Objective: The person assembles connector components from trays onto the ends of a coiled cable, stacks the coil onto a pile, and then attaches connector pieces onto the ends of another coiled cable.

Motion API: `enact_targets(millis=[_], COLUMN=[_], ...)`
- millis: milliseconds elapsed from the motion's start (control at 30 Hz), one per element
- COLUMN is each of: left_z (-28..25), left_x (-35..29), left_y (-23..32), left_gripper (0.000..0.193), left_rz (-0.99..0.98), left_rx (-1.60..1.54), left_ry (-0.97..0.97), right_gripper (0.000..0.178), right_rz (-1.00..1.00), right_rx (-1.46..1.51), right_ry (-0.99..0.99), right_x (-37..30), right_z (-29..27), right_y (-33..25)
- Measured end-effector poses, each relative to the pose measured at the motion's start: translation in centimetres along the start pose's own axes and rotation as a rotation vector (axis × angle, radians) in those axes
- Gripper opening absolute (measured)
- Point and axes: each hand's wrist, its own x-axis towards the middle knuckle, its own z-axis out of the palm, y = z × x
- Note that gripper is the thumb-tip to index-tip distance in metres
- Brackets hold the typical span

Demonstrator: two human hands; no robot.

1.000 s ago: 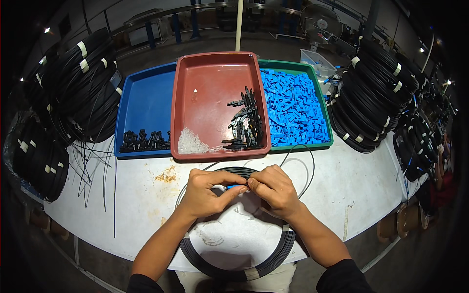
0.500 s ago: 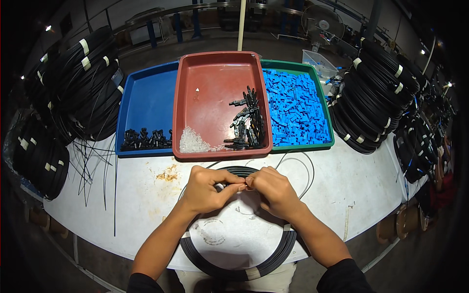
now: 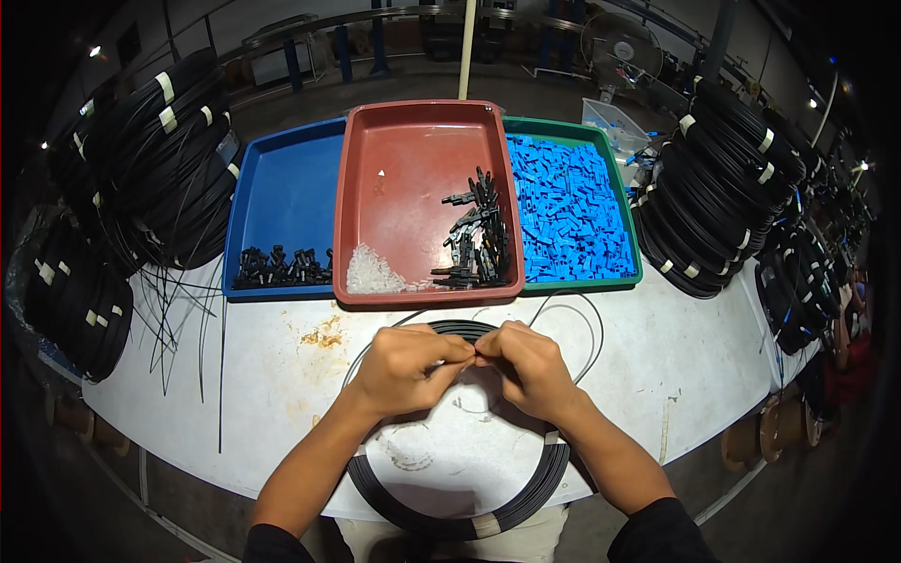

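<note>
A coil of black cable (image 3: 526, 500), bound with pale tape, lies on the white table in front of me and hangs over the near edge. Above its far side both hands meet, fingertip to fingertip. My left hand (image 3: 413, 368) is closed in a pinch, and my right hand (image 3: 527, 368) pinches against it from the other side. Whatever sits between the fingertips is too small and covered to make out. A thin loop of loose black cable (image 3: 602, 338) curves out to the right of my right hand.
Beyond the coil stand a red tray (image 3: 404, 202) with clear small pieces and black connectors, a blue tray (image 3: 286, 197) with black parts, and a green tray (image 3: 631, 258) full of blue connectors. Tall stacks of cable coils rise at left (image 3: 155, 164) and right (image 3: 718, 192).
Both hands stay over the coil's far side. The fingertips have drawn closer together, and the right fingers have shifted slightly. The trays and coils have not moved.
</note>
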Motion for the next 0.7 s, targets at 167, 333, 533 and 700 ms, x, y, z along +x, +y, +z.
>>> enact_targets(millis=[167, 333, 533, 700], left_z=[-0.3, -0.2, -0.7, 0.1], left_x=[-0.4, -0.1, -0.1, -0.3], left_y=[0.6, 0.4, 0.2, 0.3], left_gripper=[0.013, 0.005, 0.009, 0.013], left_rz=[-0.582, 0.520, -0.214, -0.127], left_rx=[-0.504, 0.538, -0.144, -0.089], left_ry=[-0.039, -0.119, -0.074, -0.007], right_gripper=[0.011, 0.019, 0.017, 0.009], right_rz=[-0.359, 0.302, -0.267, -0.316], right_rx=[-0.266, 0.156, -0.166, -0.258], right_ry=[0.105, -0.071, 0.020, 0.086], right_x=[0.3, -0.3, 0.2, 0.0], right_z=[-0.4, -0.1, -0.2, -0.2], right_y=[-1.1, -0.1, 0.0, -0.7])
